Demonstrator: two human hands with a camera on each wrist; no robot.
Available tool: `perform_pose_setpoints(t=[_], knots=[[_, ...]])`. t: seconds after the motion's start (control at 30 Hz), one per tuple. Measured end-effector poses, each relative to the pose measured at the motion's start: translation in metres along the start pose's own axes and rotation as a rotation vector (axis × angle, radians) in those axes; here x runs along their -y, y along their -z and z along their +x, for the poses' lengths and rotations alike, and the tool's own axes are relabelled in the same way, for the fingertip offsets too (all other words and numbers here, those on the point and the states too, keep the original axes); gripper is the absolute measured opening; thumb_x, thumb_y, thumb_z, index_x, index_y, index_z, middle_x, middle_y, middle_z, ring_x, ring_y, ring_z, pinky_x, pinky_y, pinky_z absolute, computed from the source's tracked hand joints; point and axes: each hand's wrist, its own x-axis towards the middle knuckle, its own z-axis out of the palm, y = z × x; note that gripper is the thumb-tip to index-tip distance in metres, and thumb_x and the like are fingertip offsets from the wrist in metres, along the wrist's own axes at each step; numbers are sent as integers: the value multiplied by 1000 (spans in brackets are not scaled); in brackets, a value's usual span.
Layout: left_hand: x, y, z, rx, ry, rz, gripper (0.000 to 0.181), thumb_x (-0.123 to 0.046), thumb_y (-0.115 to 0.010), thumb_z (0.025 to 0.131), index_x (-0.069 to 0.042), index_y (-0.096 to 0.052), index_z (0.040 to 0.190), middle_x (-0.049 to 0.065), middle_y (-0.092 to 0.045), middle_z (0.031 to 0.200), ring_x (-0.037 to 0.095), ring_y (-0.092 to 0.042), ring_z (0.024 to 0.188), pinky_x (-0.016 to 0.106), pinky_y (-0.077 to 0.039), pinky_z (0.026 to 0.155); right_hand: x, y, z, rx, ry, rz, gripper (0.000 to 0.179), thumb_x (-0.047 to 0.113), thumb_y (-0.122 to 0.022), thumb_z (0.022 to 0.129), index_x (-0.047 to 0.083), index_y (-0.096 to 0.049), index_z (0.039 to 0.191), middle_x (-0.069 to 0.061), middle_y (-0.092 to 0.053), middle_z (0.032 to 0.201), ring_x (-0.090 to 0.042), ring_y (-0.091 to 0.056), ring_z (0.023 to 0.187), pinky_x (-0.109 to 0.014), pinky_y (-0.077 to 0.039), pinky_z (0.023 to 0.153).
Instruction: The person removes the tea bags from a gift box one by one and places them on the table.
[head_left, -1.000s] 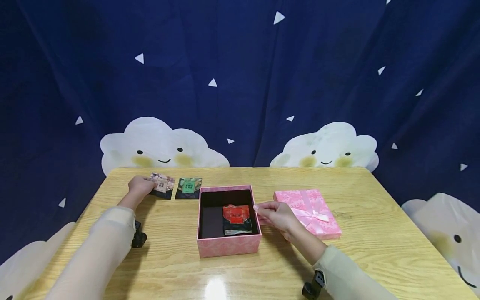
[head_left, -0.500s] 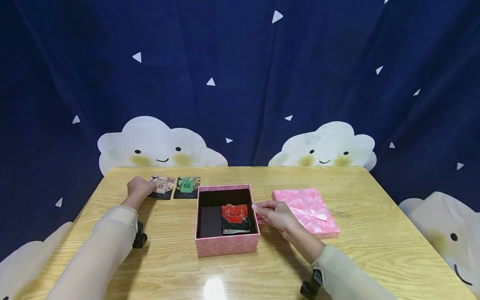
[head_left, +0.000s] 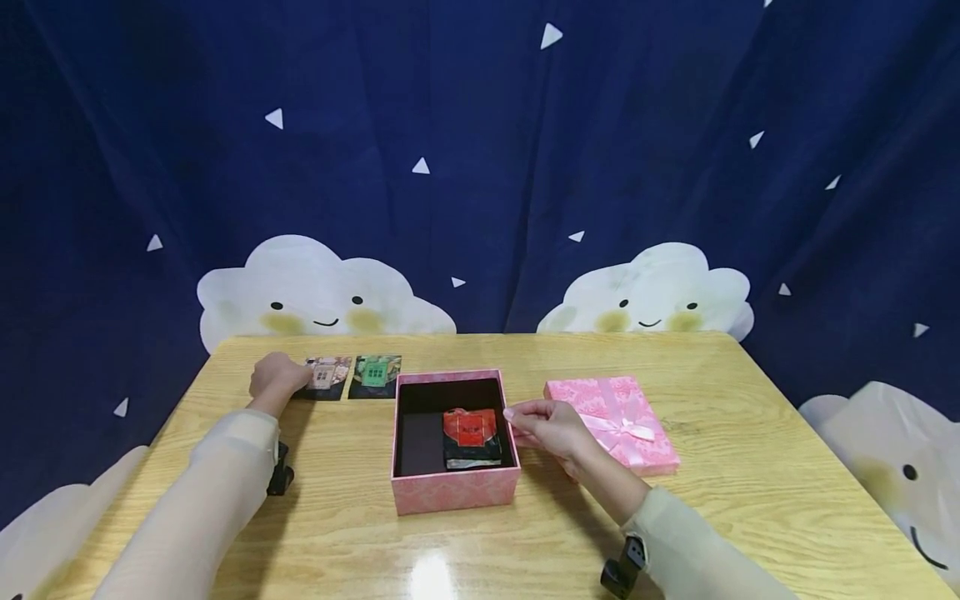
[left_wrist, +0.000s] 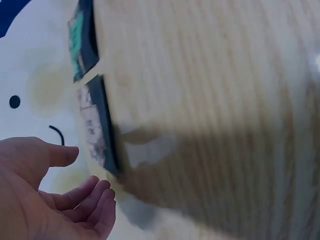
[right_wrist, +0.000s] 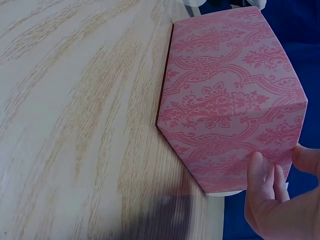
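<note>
1. The left hand reaches to the far left of the table, just beside the beige packet. Its thumb stands apart from the loosely bent fingers, and nothing appears to be between them; whether a fingertip brushes the packet's edge, I cannot tell. That parting seems to suit a thin packet, leaving room on either side of its edge.

2. The beige packet lies flat on the table, label up, near the table's back edge. The green packet lies beside it with a narrow gap, so each probably can be taken separately.

3. The right hand pinches the right wall of the pink box, thumb at the rim and fingers against the outer side. This grip likely steadies the box while leaving its mouth uncovered.

4. Inside the box, the red packet lies toward the right side, on top of something with a pale edge, perhaps another packet. Bare floor shows to its left.

5. The pink lid rests on the table right of the box, bow upward, apparently set aside to leave the box's top uncovered.
</note>
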Motion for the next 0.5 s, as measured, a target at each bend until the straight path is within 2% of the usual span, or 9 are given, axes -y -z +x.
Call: perform_pose_setpoints(t=[0.13,0.27,0.4,0.5], knots=[[0,9,-2,-6,5,-34,26,-25,-50,86,-3,-49,74,14,-49,76,21,-47,65,26,-39,49,-1,0,0,6,-11,11,31,8,-63,91,-14,-60,112,-6,-71,86,-9,-67,72,-33,-60,78],[-2,20,-7,10,-42,-74,26,-26,-48,88,-6,-45,72,13,-48,78,22,-47,67,27,-40,52,-1,0,1,5,-22,26,30,8,-62,92,-14,-60,112,-5,-69,85,-9,-66,71,-30,-60,76],[-3,27,-15,22,-81,-104,34,-28,-48,89,6,-53,87,23,-51,92,28,-49,78,31,-46,61,-1,1,1,15,-4,21,31,7,-62,92,-15,-59,113,-8,-72,87,-10,-68,73,-33,-60,78],[-4,29,-20,37,-78,-136,50,-29,-48,89,18,-53,108,32,-53,108,34,-52,91,41,-52,77,-1,0,1,20,-3,22,32,8,-63,92,-15,-59,113,-8,-72,86,-10,-68,73,-34,-60,80]])
